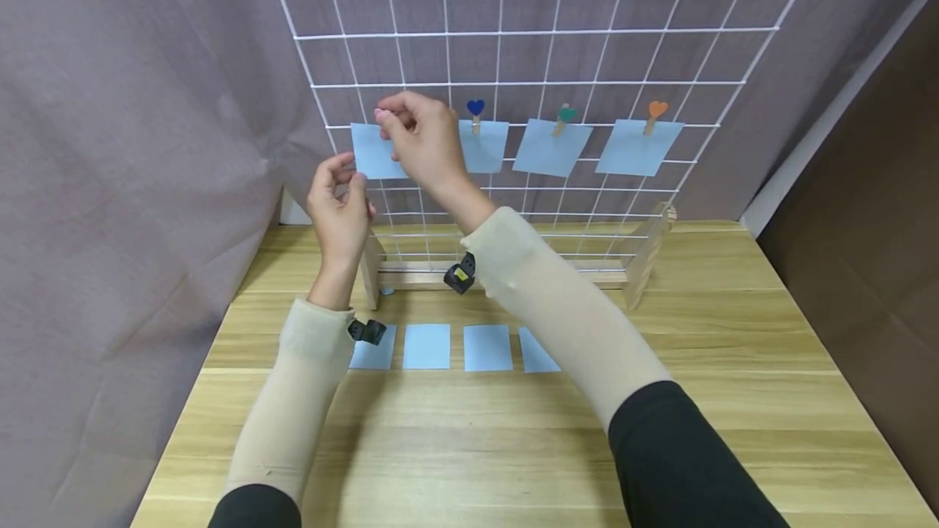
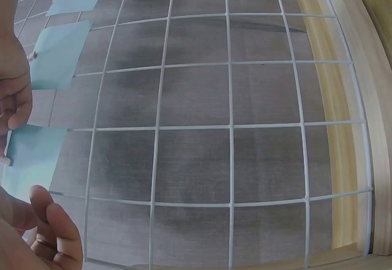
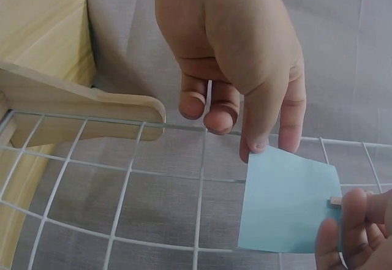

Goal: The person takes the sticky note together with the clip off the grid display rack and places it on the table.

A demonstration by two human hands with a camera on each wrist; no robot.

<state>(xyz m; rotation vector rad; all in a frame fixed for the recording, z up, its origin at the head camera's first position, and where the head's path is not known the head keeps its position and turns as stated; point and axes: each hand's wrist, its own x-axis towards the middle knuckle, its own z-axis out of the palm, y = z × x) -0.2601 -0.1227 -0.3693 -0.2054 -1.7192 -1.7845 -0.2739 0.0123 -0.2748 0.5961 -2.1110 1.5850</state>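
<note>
At eleven o'clock, my left hand (image 1: 340,206) pinches the blue note (image 1: 372,155); my right hand (image 1: 429,138) pinches a clip (image 3: 335,201), best seated squarely.

Sporting cream sleeves (image 1: 565,300) along both forearms, stopping near the wrists! Switching to black fabric (image 1: 689,446) higher up, and wearing a boxy black device (image 1: 367,332) at each cuff, showing a yellow patch (image 1: 460,274) on the right one!
</note>
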